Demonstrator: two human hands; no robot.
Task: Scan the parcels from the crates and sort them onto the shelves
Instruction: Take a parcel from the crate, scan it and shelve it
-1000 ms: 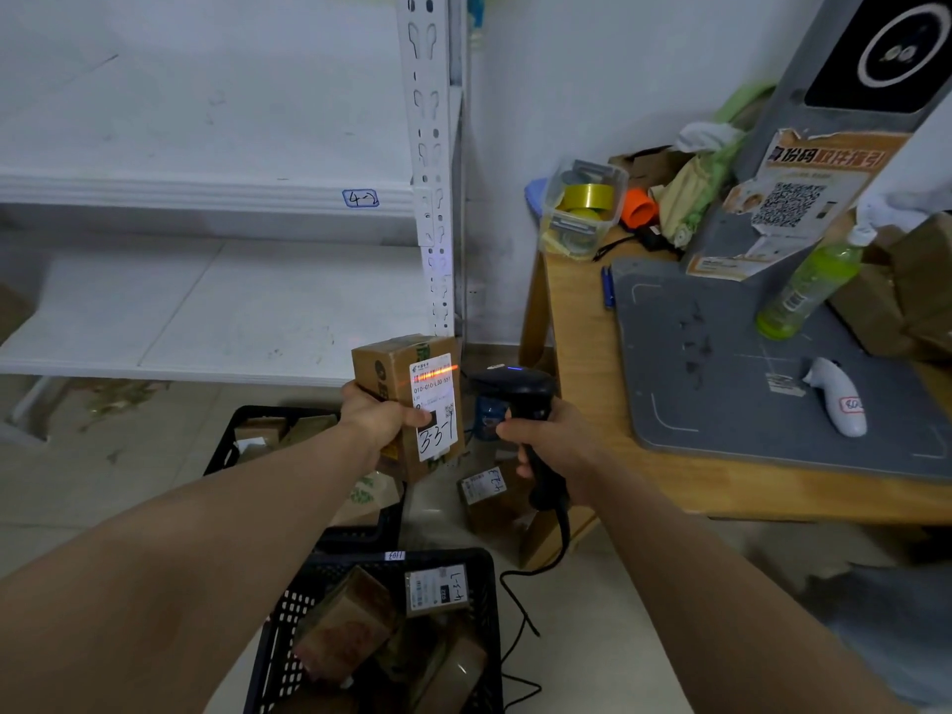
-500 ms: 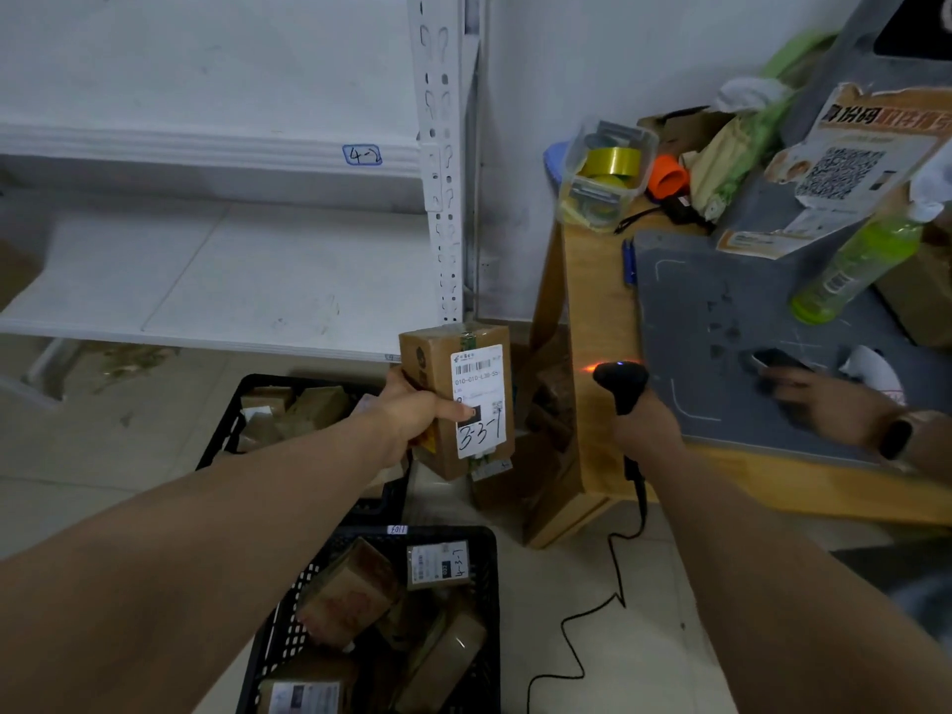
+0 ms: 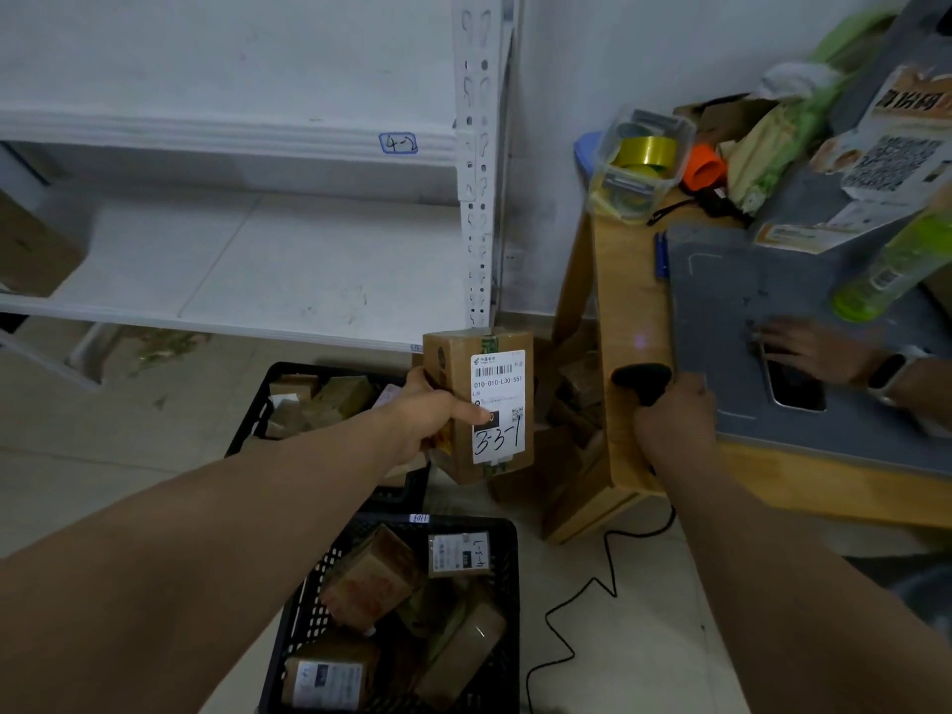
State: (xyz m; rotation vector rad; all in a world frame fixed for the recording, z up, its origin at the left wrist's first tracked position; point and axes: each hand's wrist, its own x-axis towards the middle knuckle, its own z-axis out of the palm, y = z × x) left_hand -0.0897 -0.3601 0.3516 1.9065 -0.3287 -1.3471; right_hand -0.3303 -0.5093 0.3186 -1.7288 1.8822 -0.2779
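The room has a white wall and a pale tiled floor. White metal shelving fills the left part, and its perforated post is my reference for places. Far left of the post, one brown box sits on the lower board; it is the only thing I see on the boards in view. Just left of the post, on the edge of the upper board, a tag reads 4-2. Below and left of the post, the far crate stands on the floor, and closer to the camera is the near crate. Both hold several cardboard parcels.

Directly below the post, the left hand is clamped on an upright parcel. The thumb lies across its white label, where 3-3-1 is written by hand. Lower and right of the post, the right hand is curled around the handle of a black barcode scanner. The scanner head is at the edge of the wooden tabletop and points away from the parcel. Further right, another person's hand lies on a grey mat at the top end of a phone.

I judge that the work is at an early stage, because the crates are well filled and the shelves carry almost nothing. The held parcel is not yet shelved. Its mark differs from the 4-2 tag, so it probably belongs on another board.
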